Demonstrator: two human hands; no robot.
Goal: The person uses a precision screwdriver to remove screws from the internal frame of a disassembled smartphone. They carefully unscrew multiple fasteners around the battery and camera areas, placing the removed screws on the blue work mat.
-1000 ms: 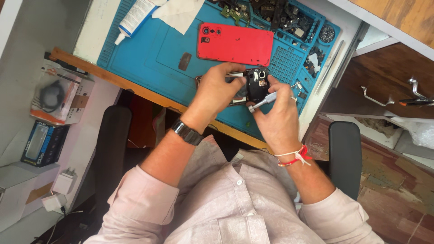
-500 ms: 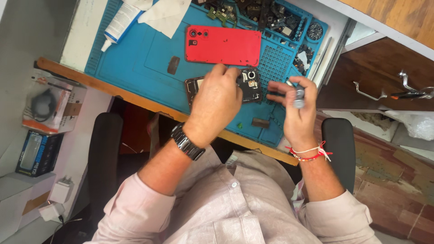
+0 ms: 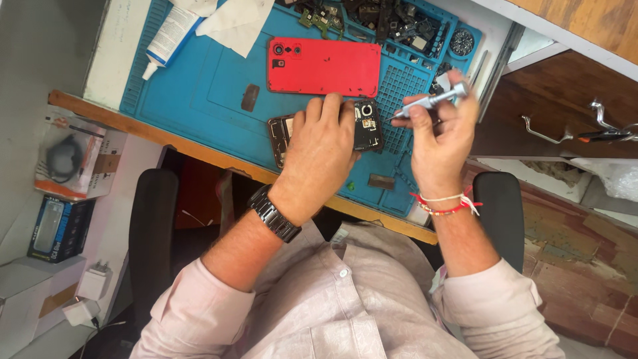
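Blue mat (image 3: pixel 199 93); red phone back cover (image 3: pixel 324 66); silver screwdriver (image 3: pixel 430 102); black watch (image 3: pixel 274 213); pale pink shirt (image 3: pixel 332 306)

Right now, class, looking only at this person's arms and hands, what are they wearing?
Both arms wear pale pink shirt sleeves rolled up to about the elbow. The left hand has a dark metal-link wristwatch at its wrist. The right hand has red and white thread bracelets tied round its wrist.

Pale pink shirt, watch and thread bracelets

A pale pink button shirt (image 3: pixel 345 306) is worn, its sleeves rolled up to the elbows. A dark metal link watch (image 3: pixel 274 214) is strapped on the left wrist; red and white thread bracelets (image 3: pixel 444 203) are tied round the right wrist.
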